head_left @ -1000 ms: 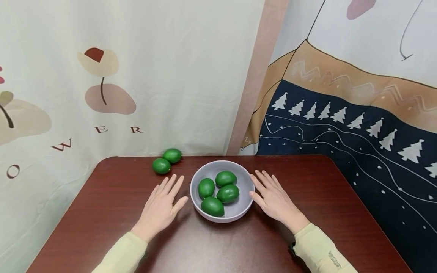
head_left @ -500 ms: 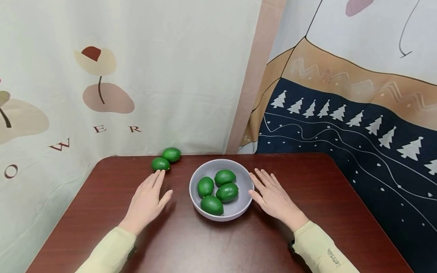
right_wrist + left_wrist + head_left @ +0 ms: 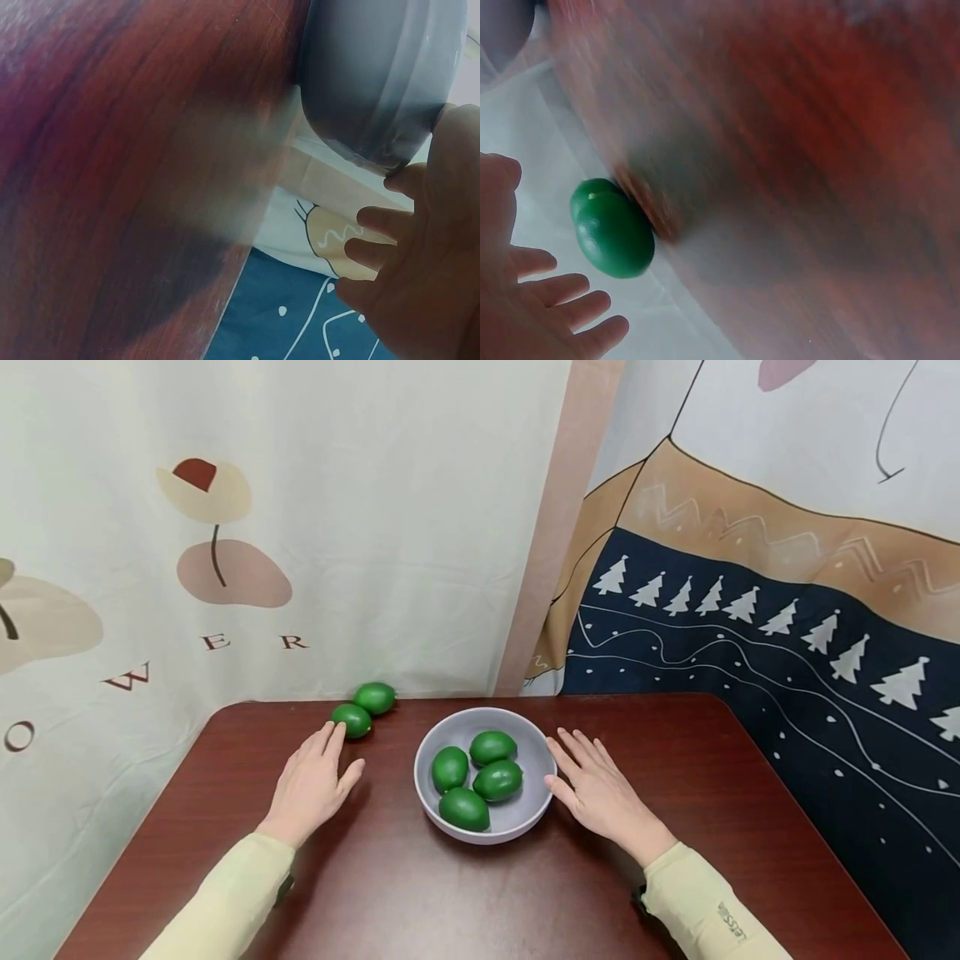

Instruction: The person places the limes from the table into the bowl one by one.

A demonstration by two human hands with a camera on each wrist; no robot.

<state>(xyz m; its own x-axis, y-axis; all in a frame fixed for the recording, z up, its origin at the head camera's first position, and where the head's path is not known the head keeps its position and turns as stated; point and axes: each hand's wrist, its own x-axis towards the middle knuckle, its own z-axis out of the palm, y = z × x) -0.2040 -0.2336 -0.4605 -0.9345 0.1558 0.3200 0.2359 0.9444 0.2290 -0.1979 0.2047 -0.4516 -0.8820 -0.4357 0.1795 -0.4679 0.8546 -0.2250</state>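
Observation:
In the head view my left hand (image 3: 311,787) is over the left side of the table, fingers extended. Its fingertips are at the nearer green lime (image 3: 352,721); a second lime (image 3: 375,697) lies against it, at the table's back edge. The left wrist view shows a gap between the hand (image 3: 532,304) and the nearer lime (image 3: 615,238). My right hand (image 3: 606,797) has its fingers spread at the right side of a grey bowl (image 3: 527,806). Seen from the right wrist, its thumb and a fingertip touch the bowl's wall (image 3: 367,75). Several limes (image 3: 463,810) lie in the bowl.
The dark red-brown wooden table (image 3: 480,902) has rounded far corners. Right behind its back edge hangs a pale curtain (image 3: 412,568) with printed flowers. A navy, tan and white printed cloth (image 3: 720,652) hangs at the right.
My left hand has moved left and away from the bowl, then forward to the two loose limes. The right hand has stayed at the bowl. The limes and bowl have not moved.

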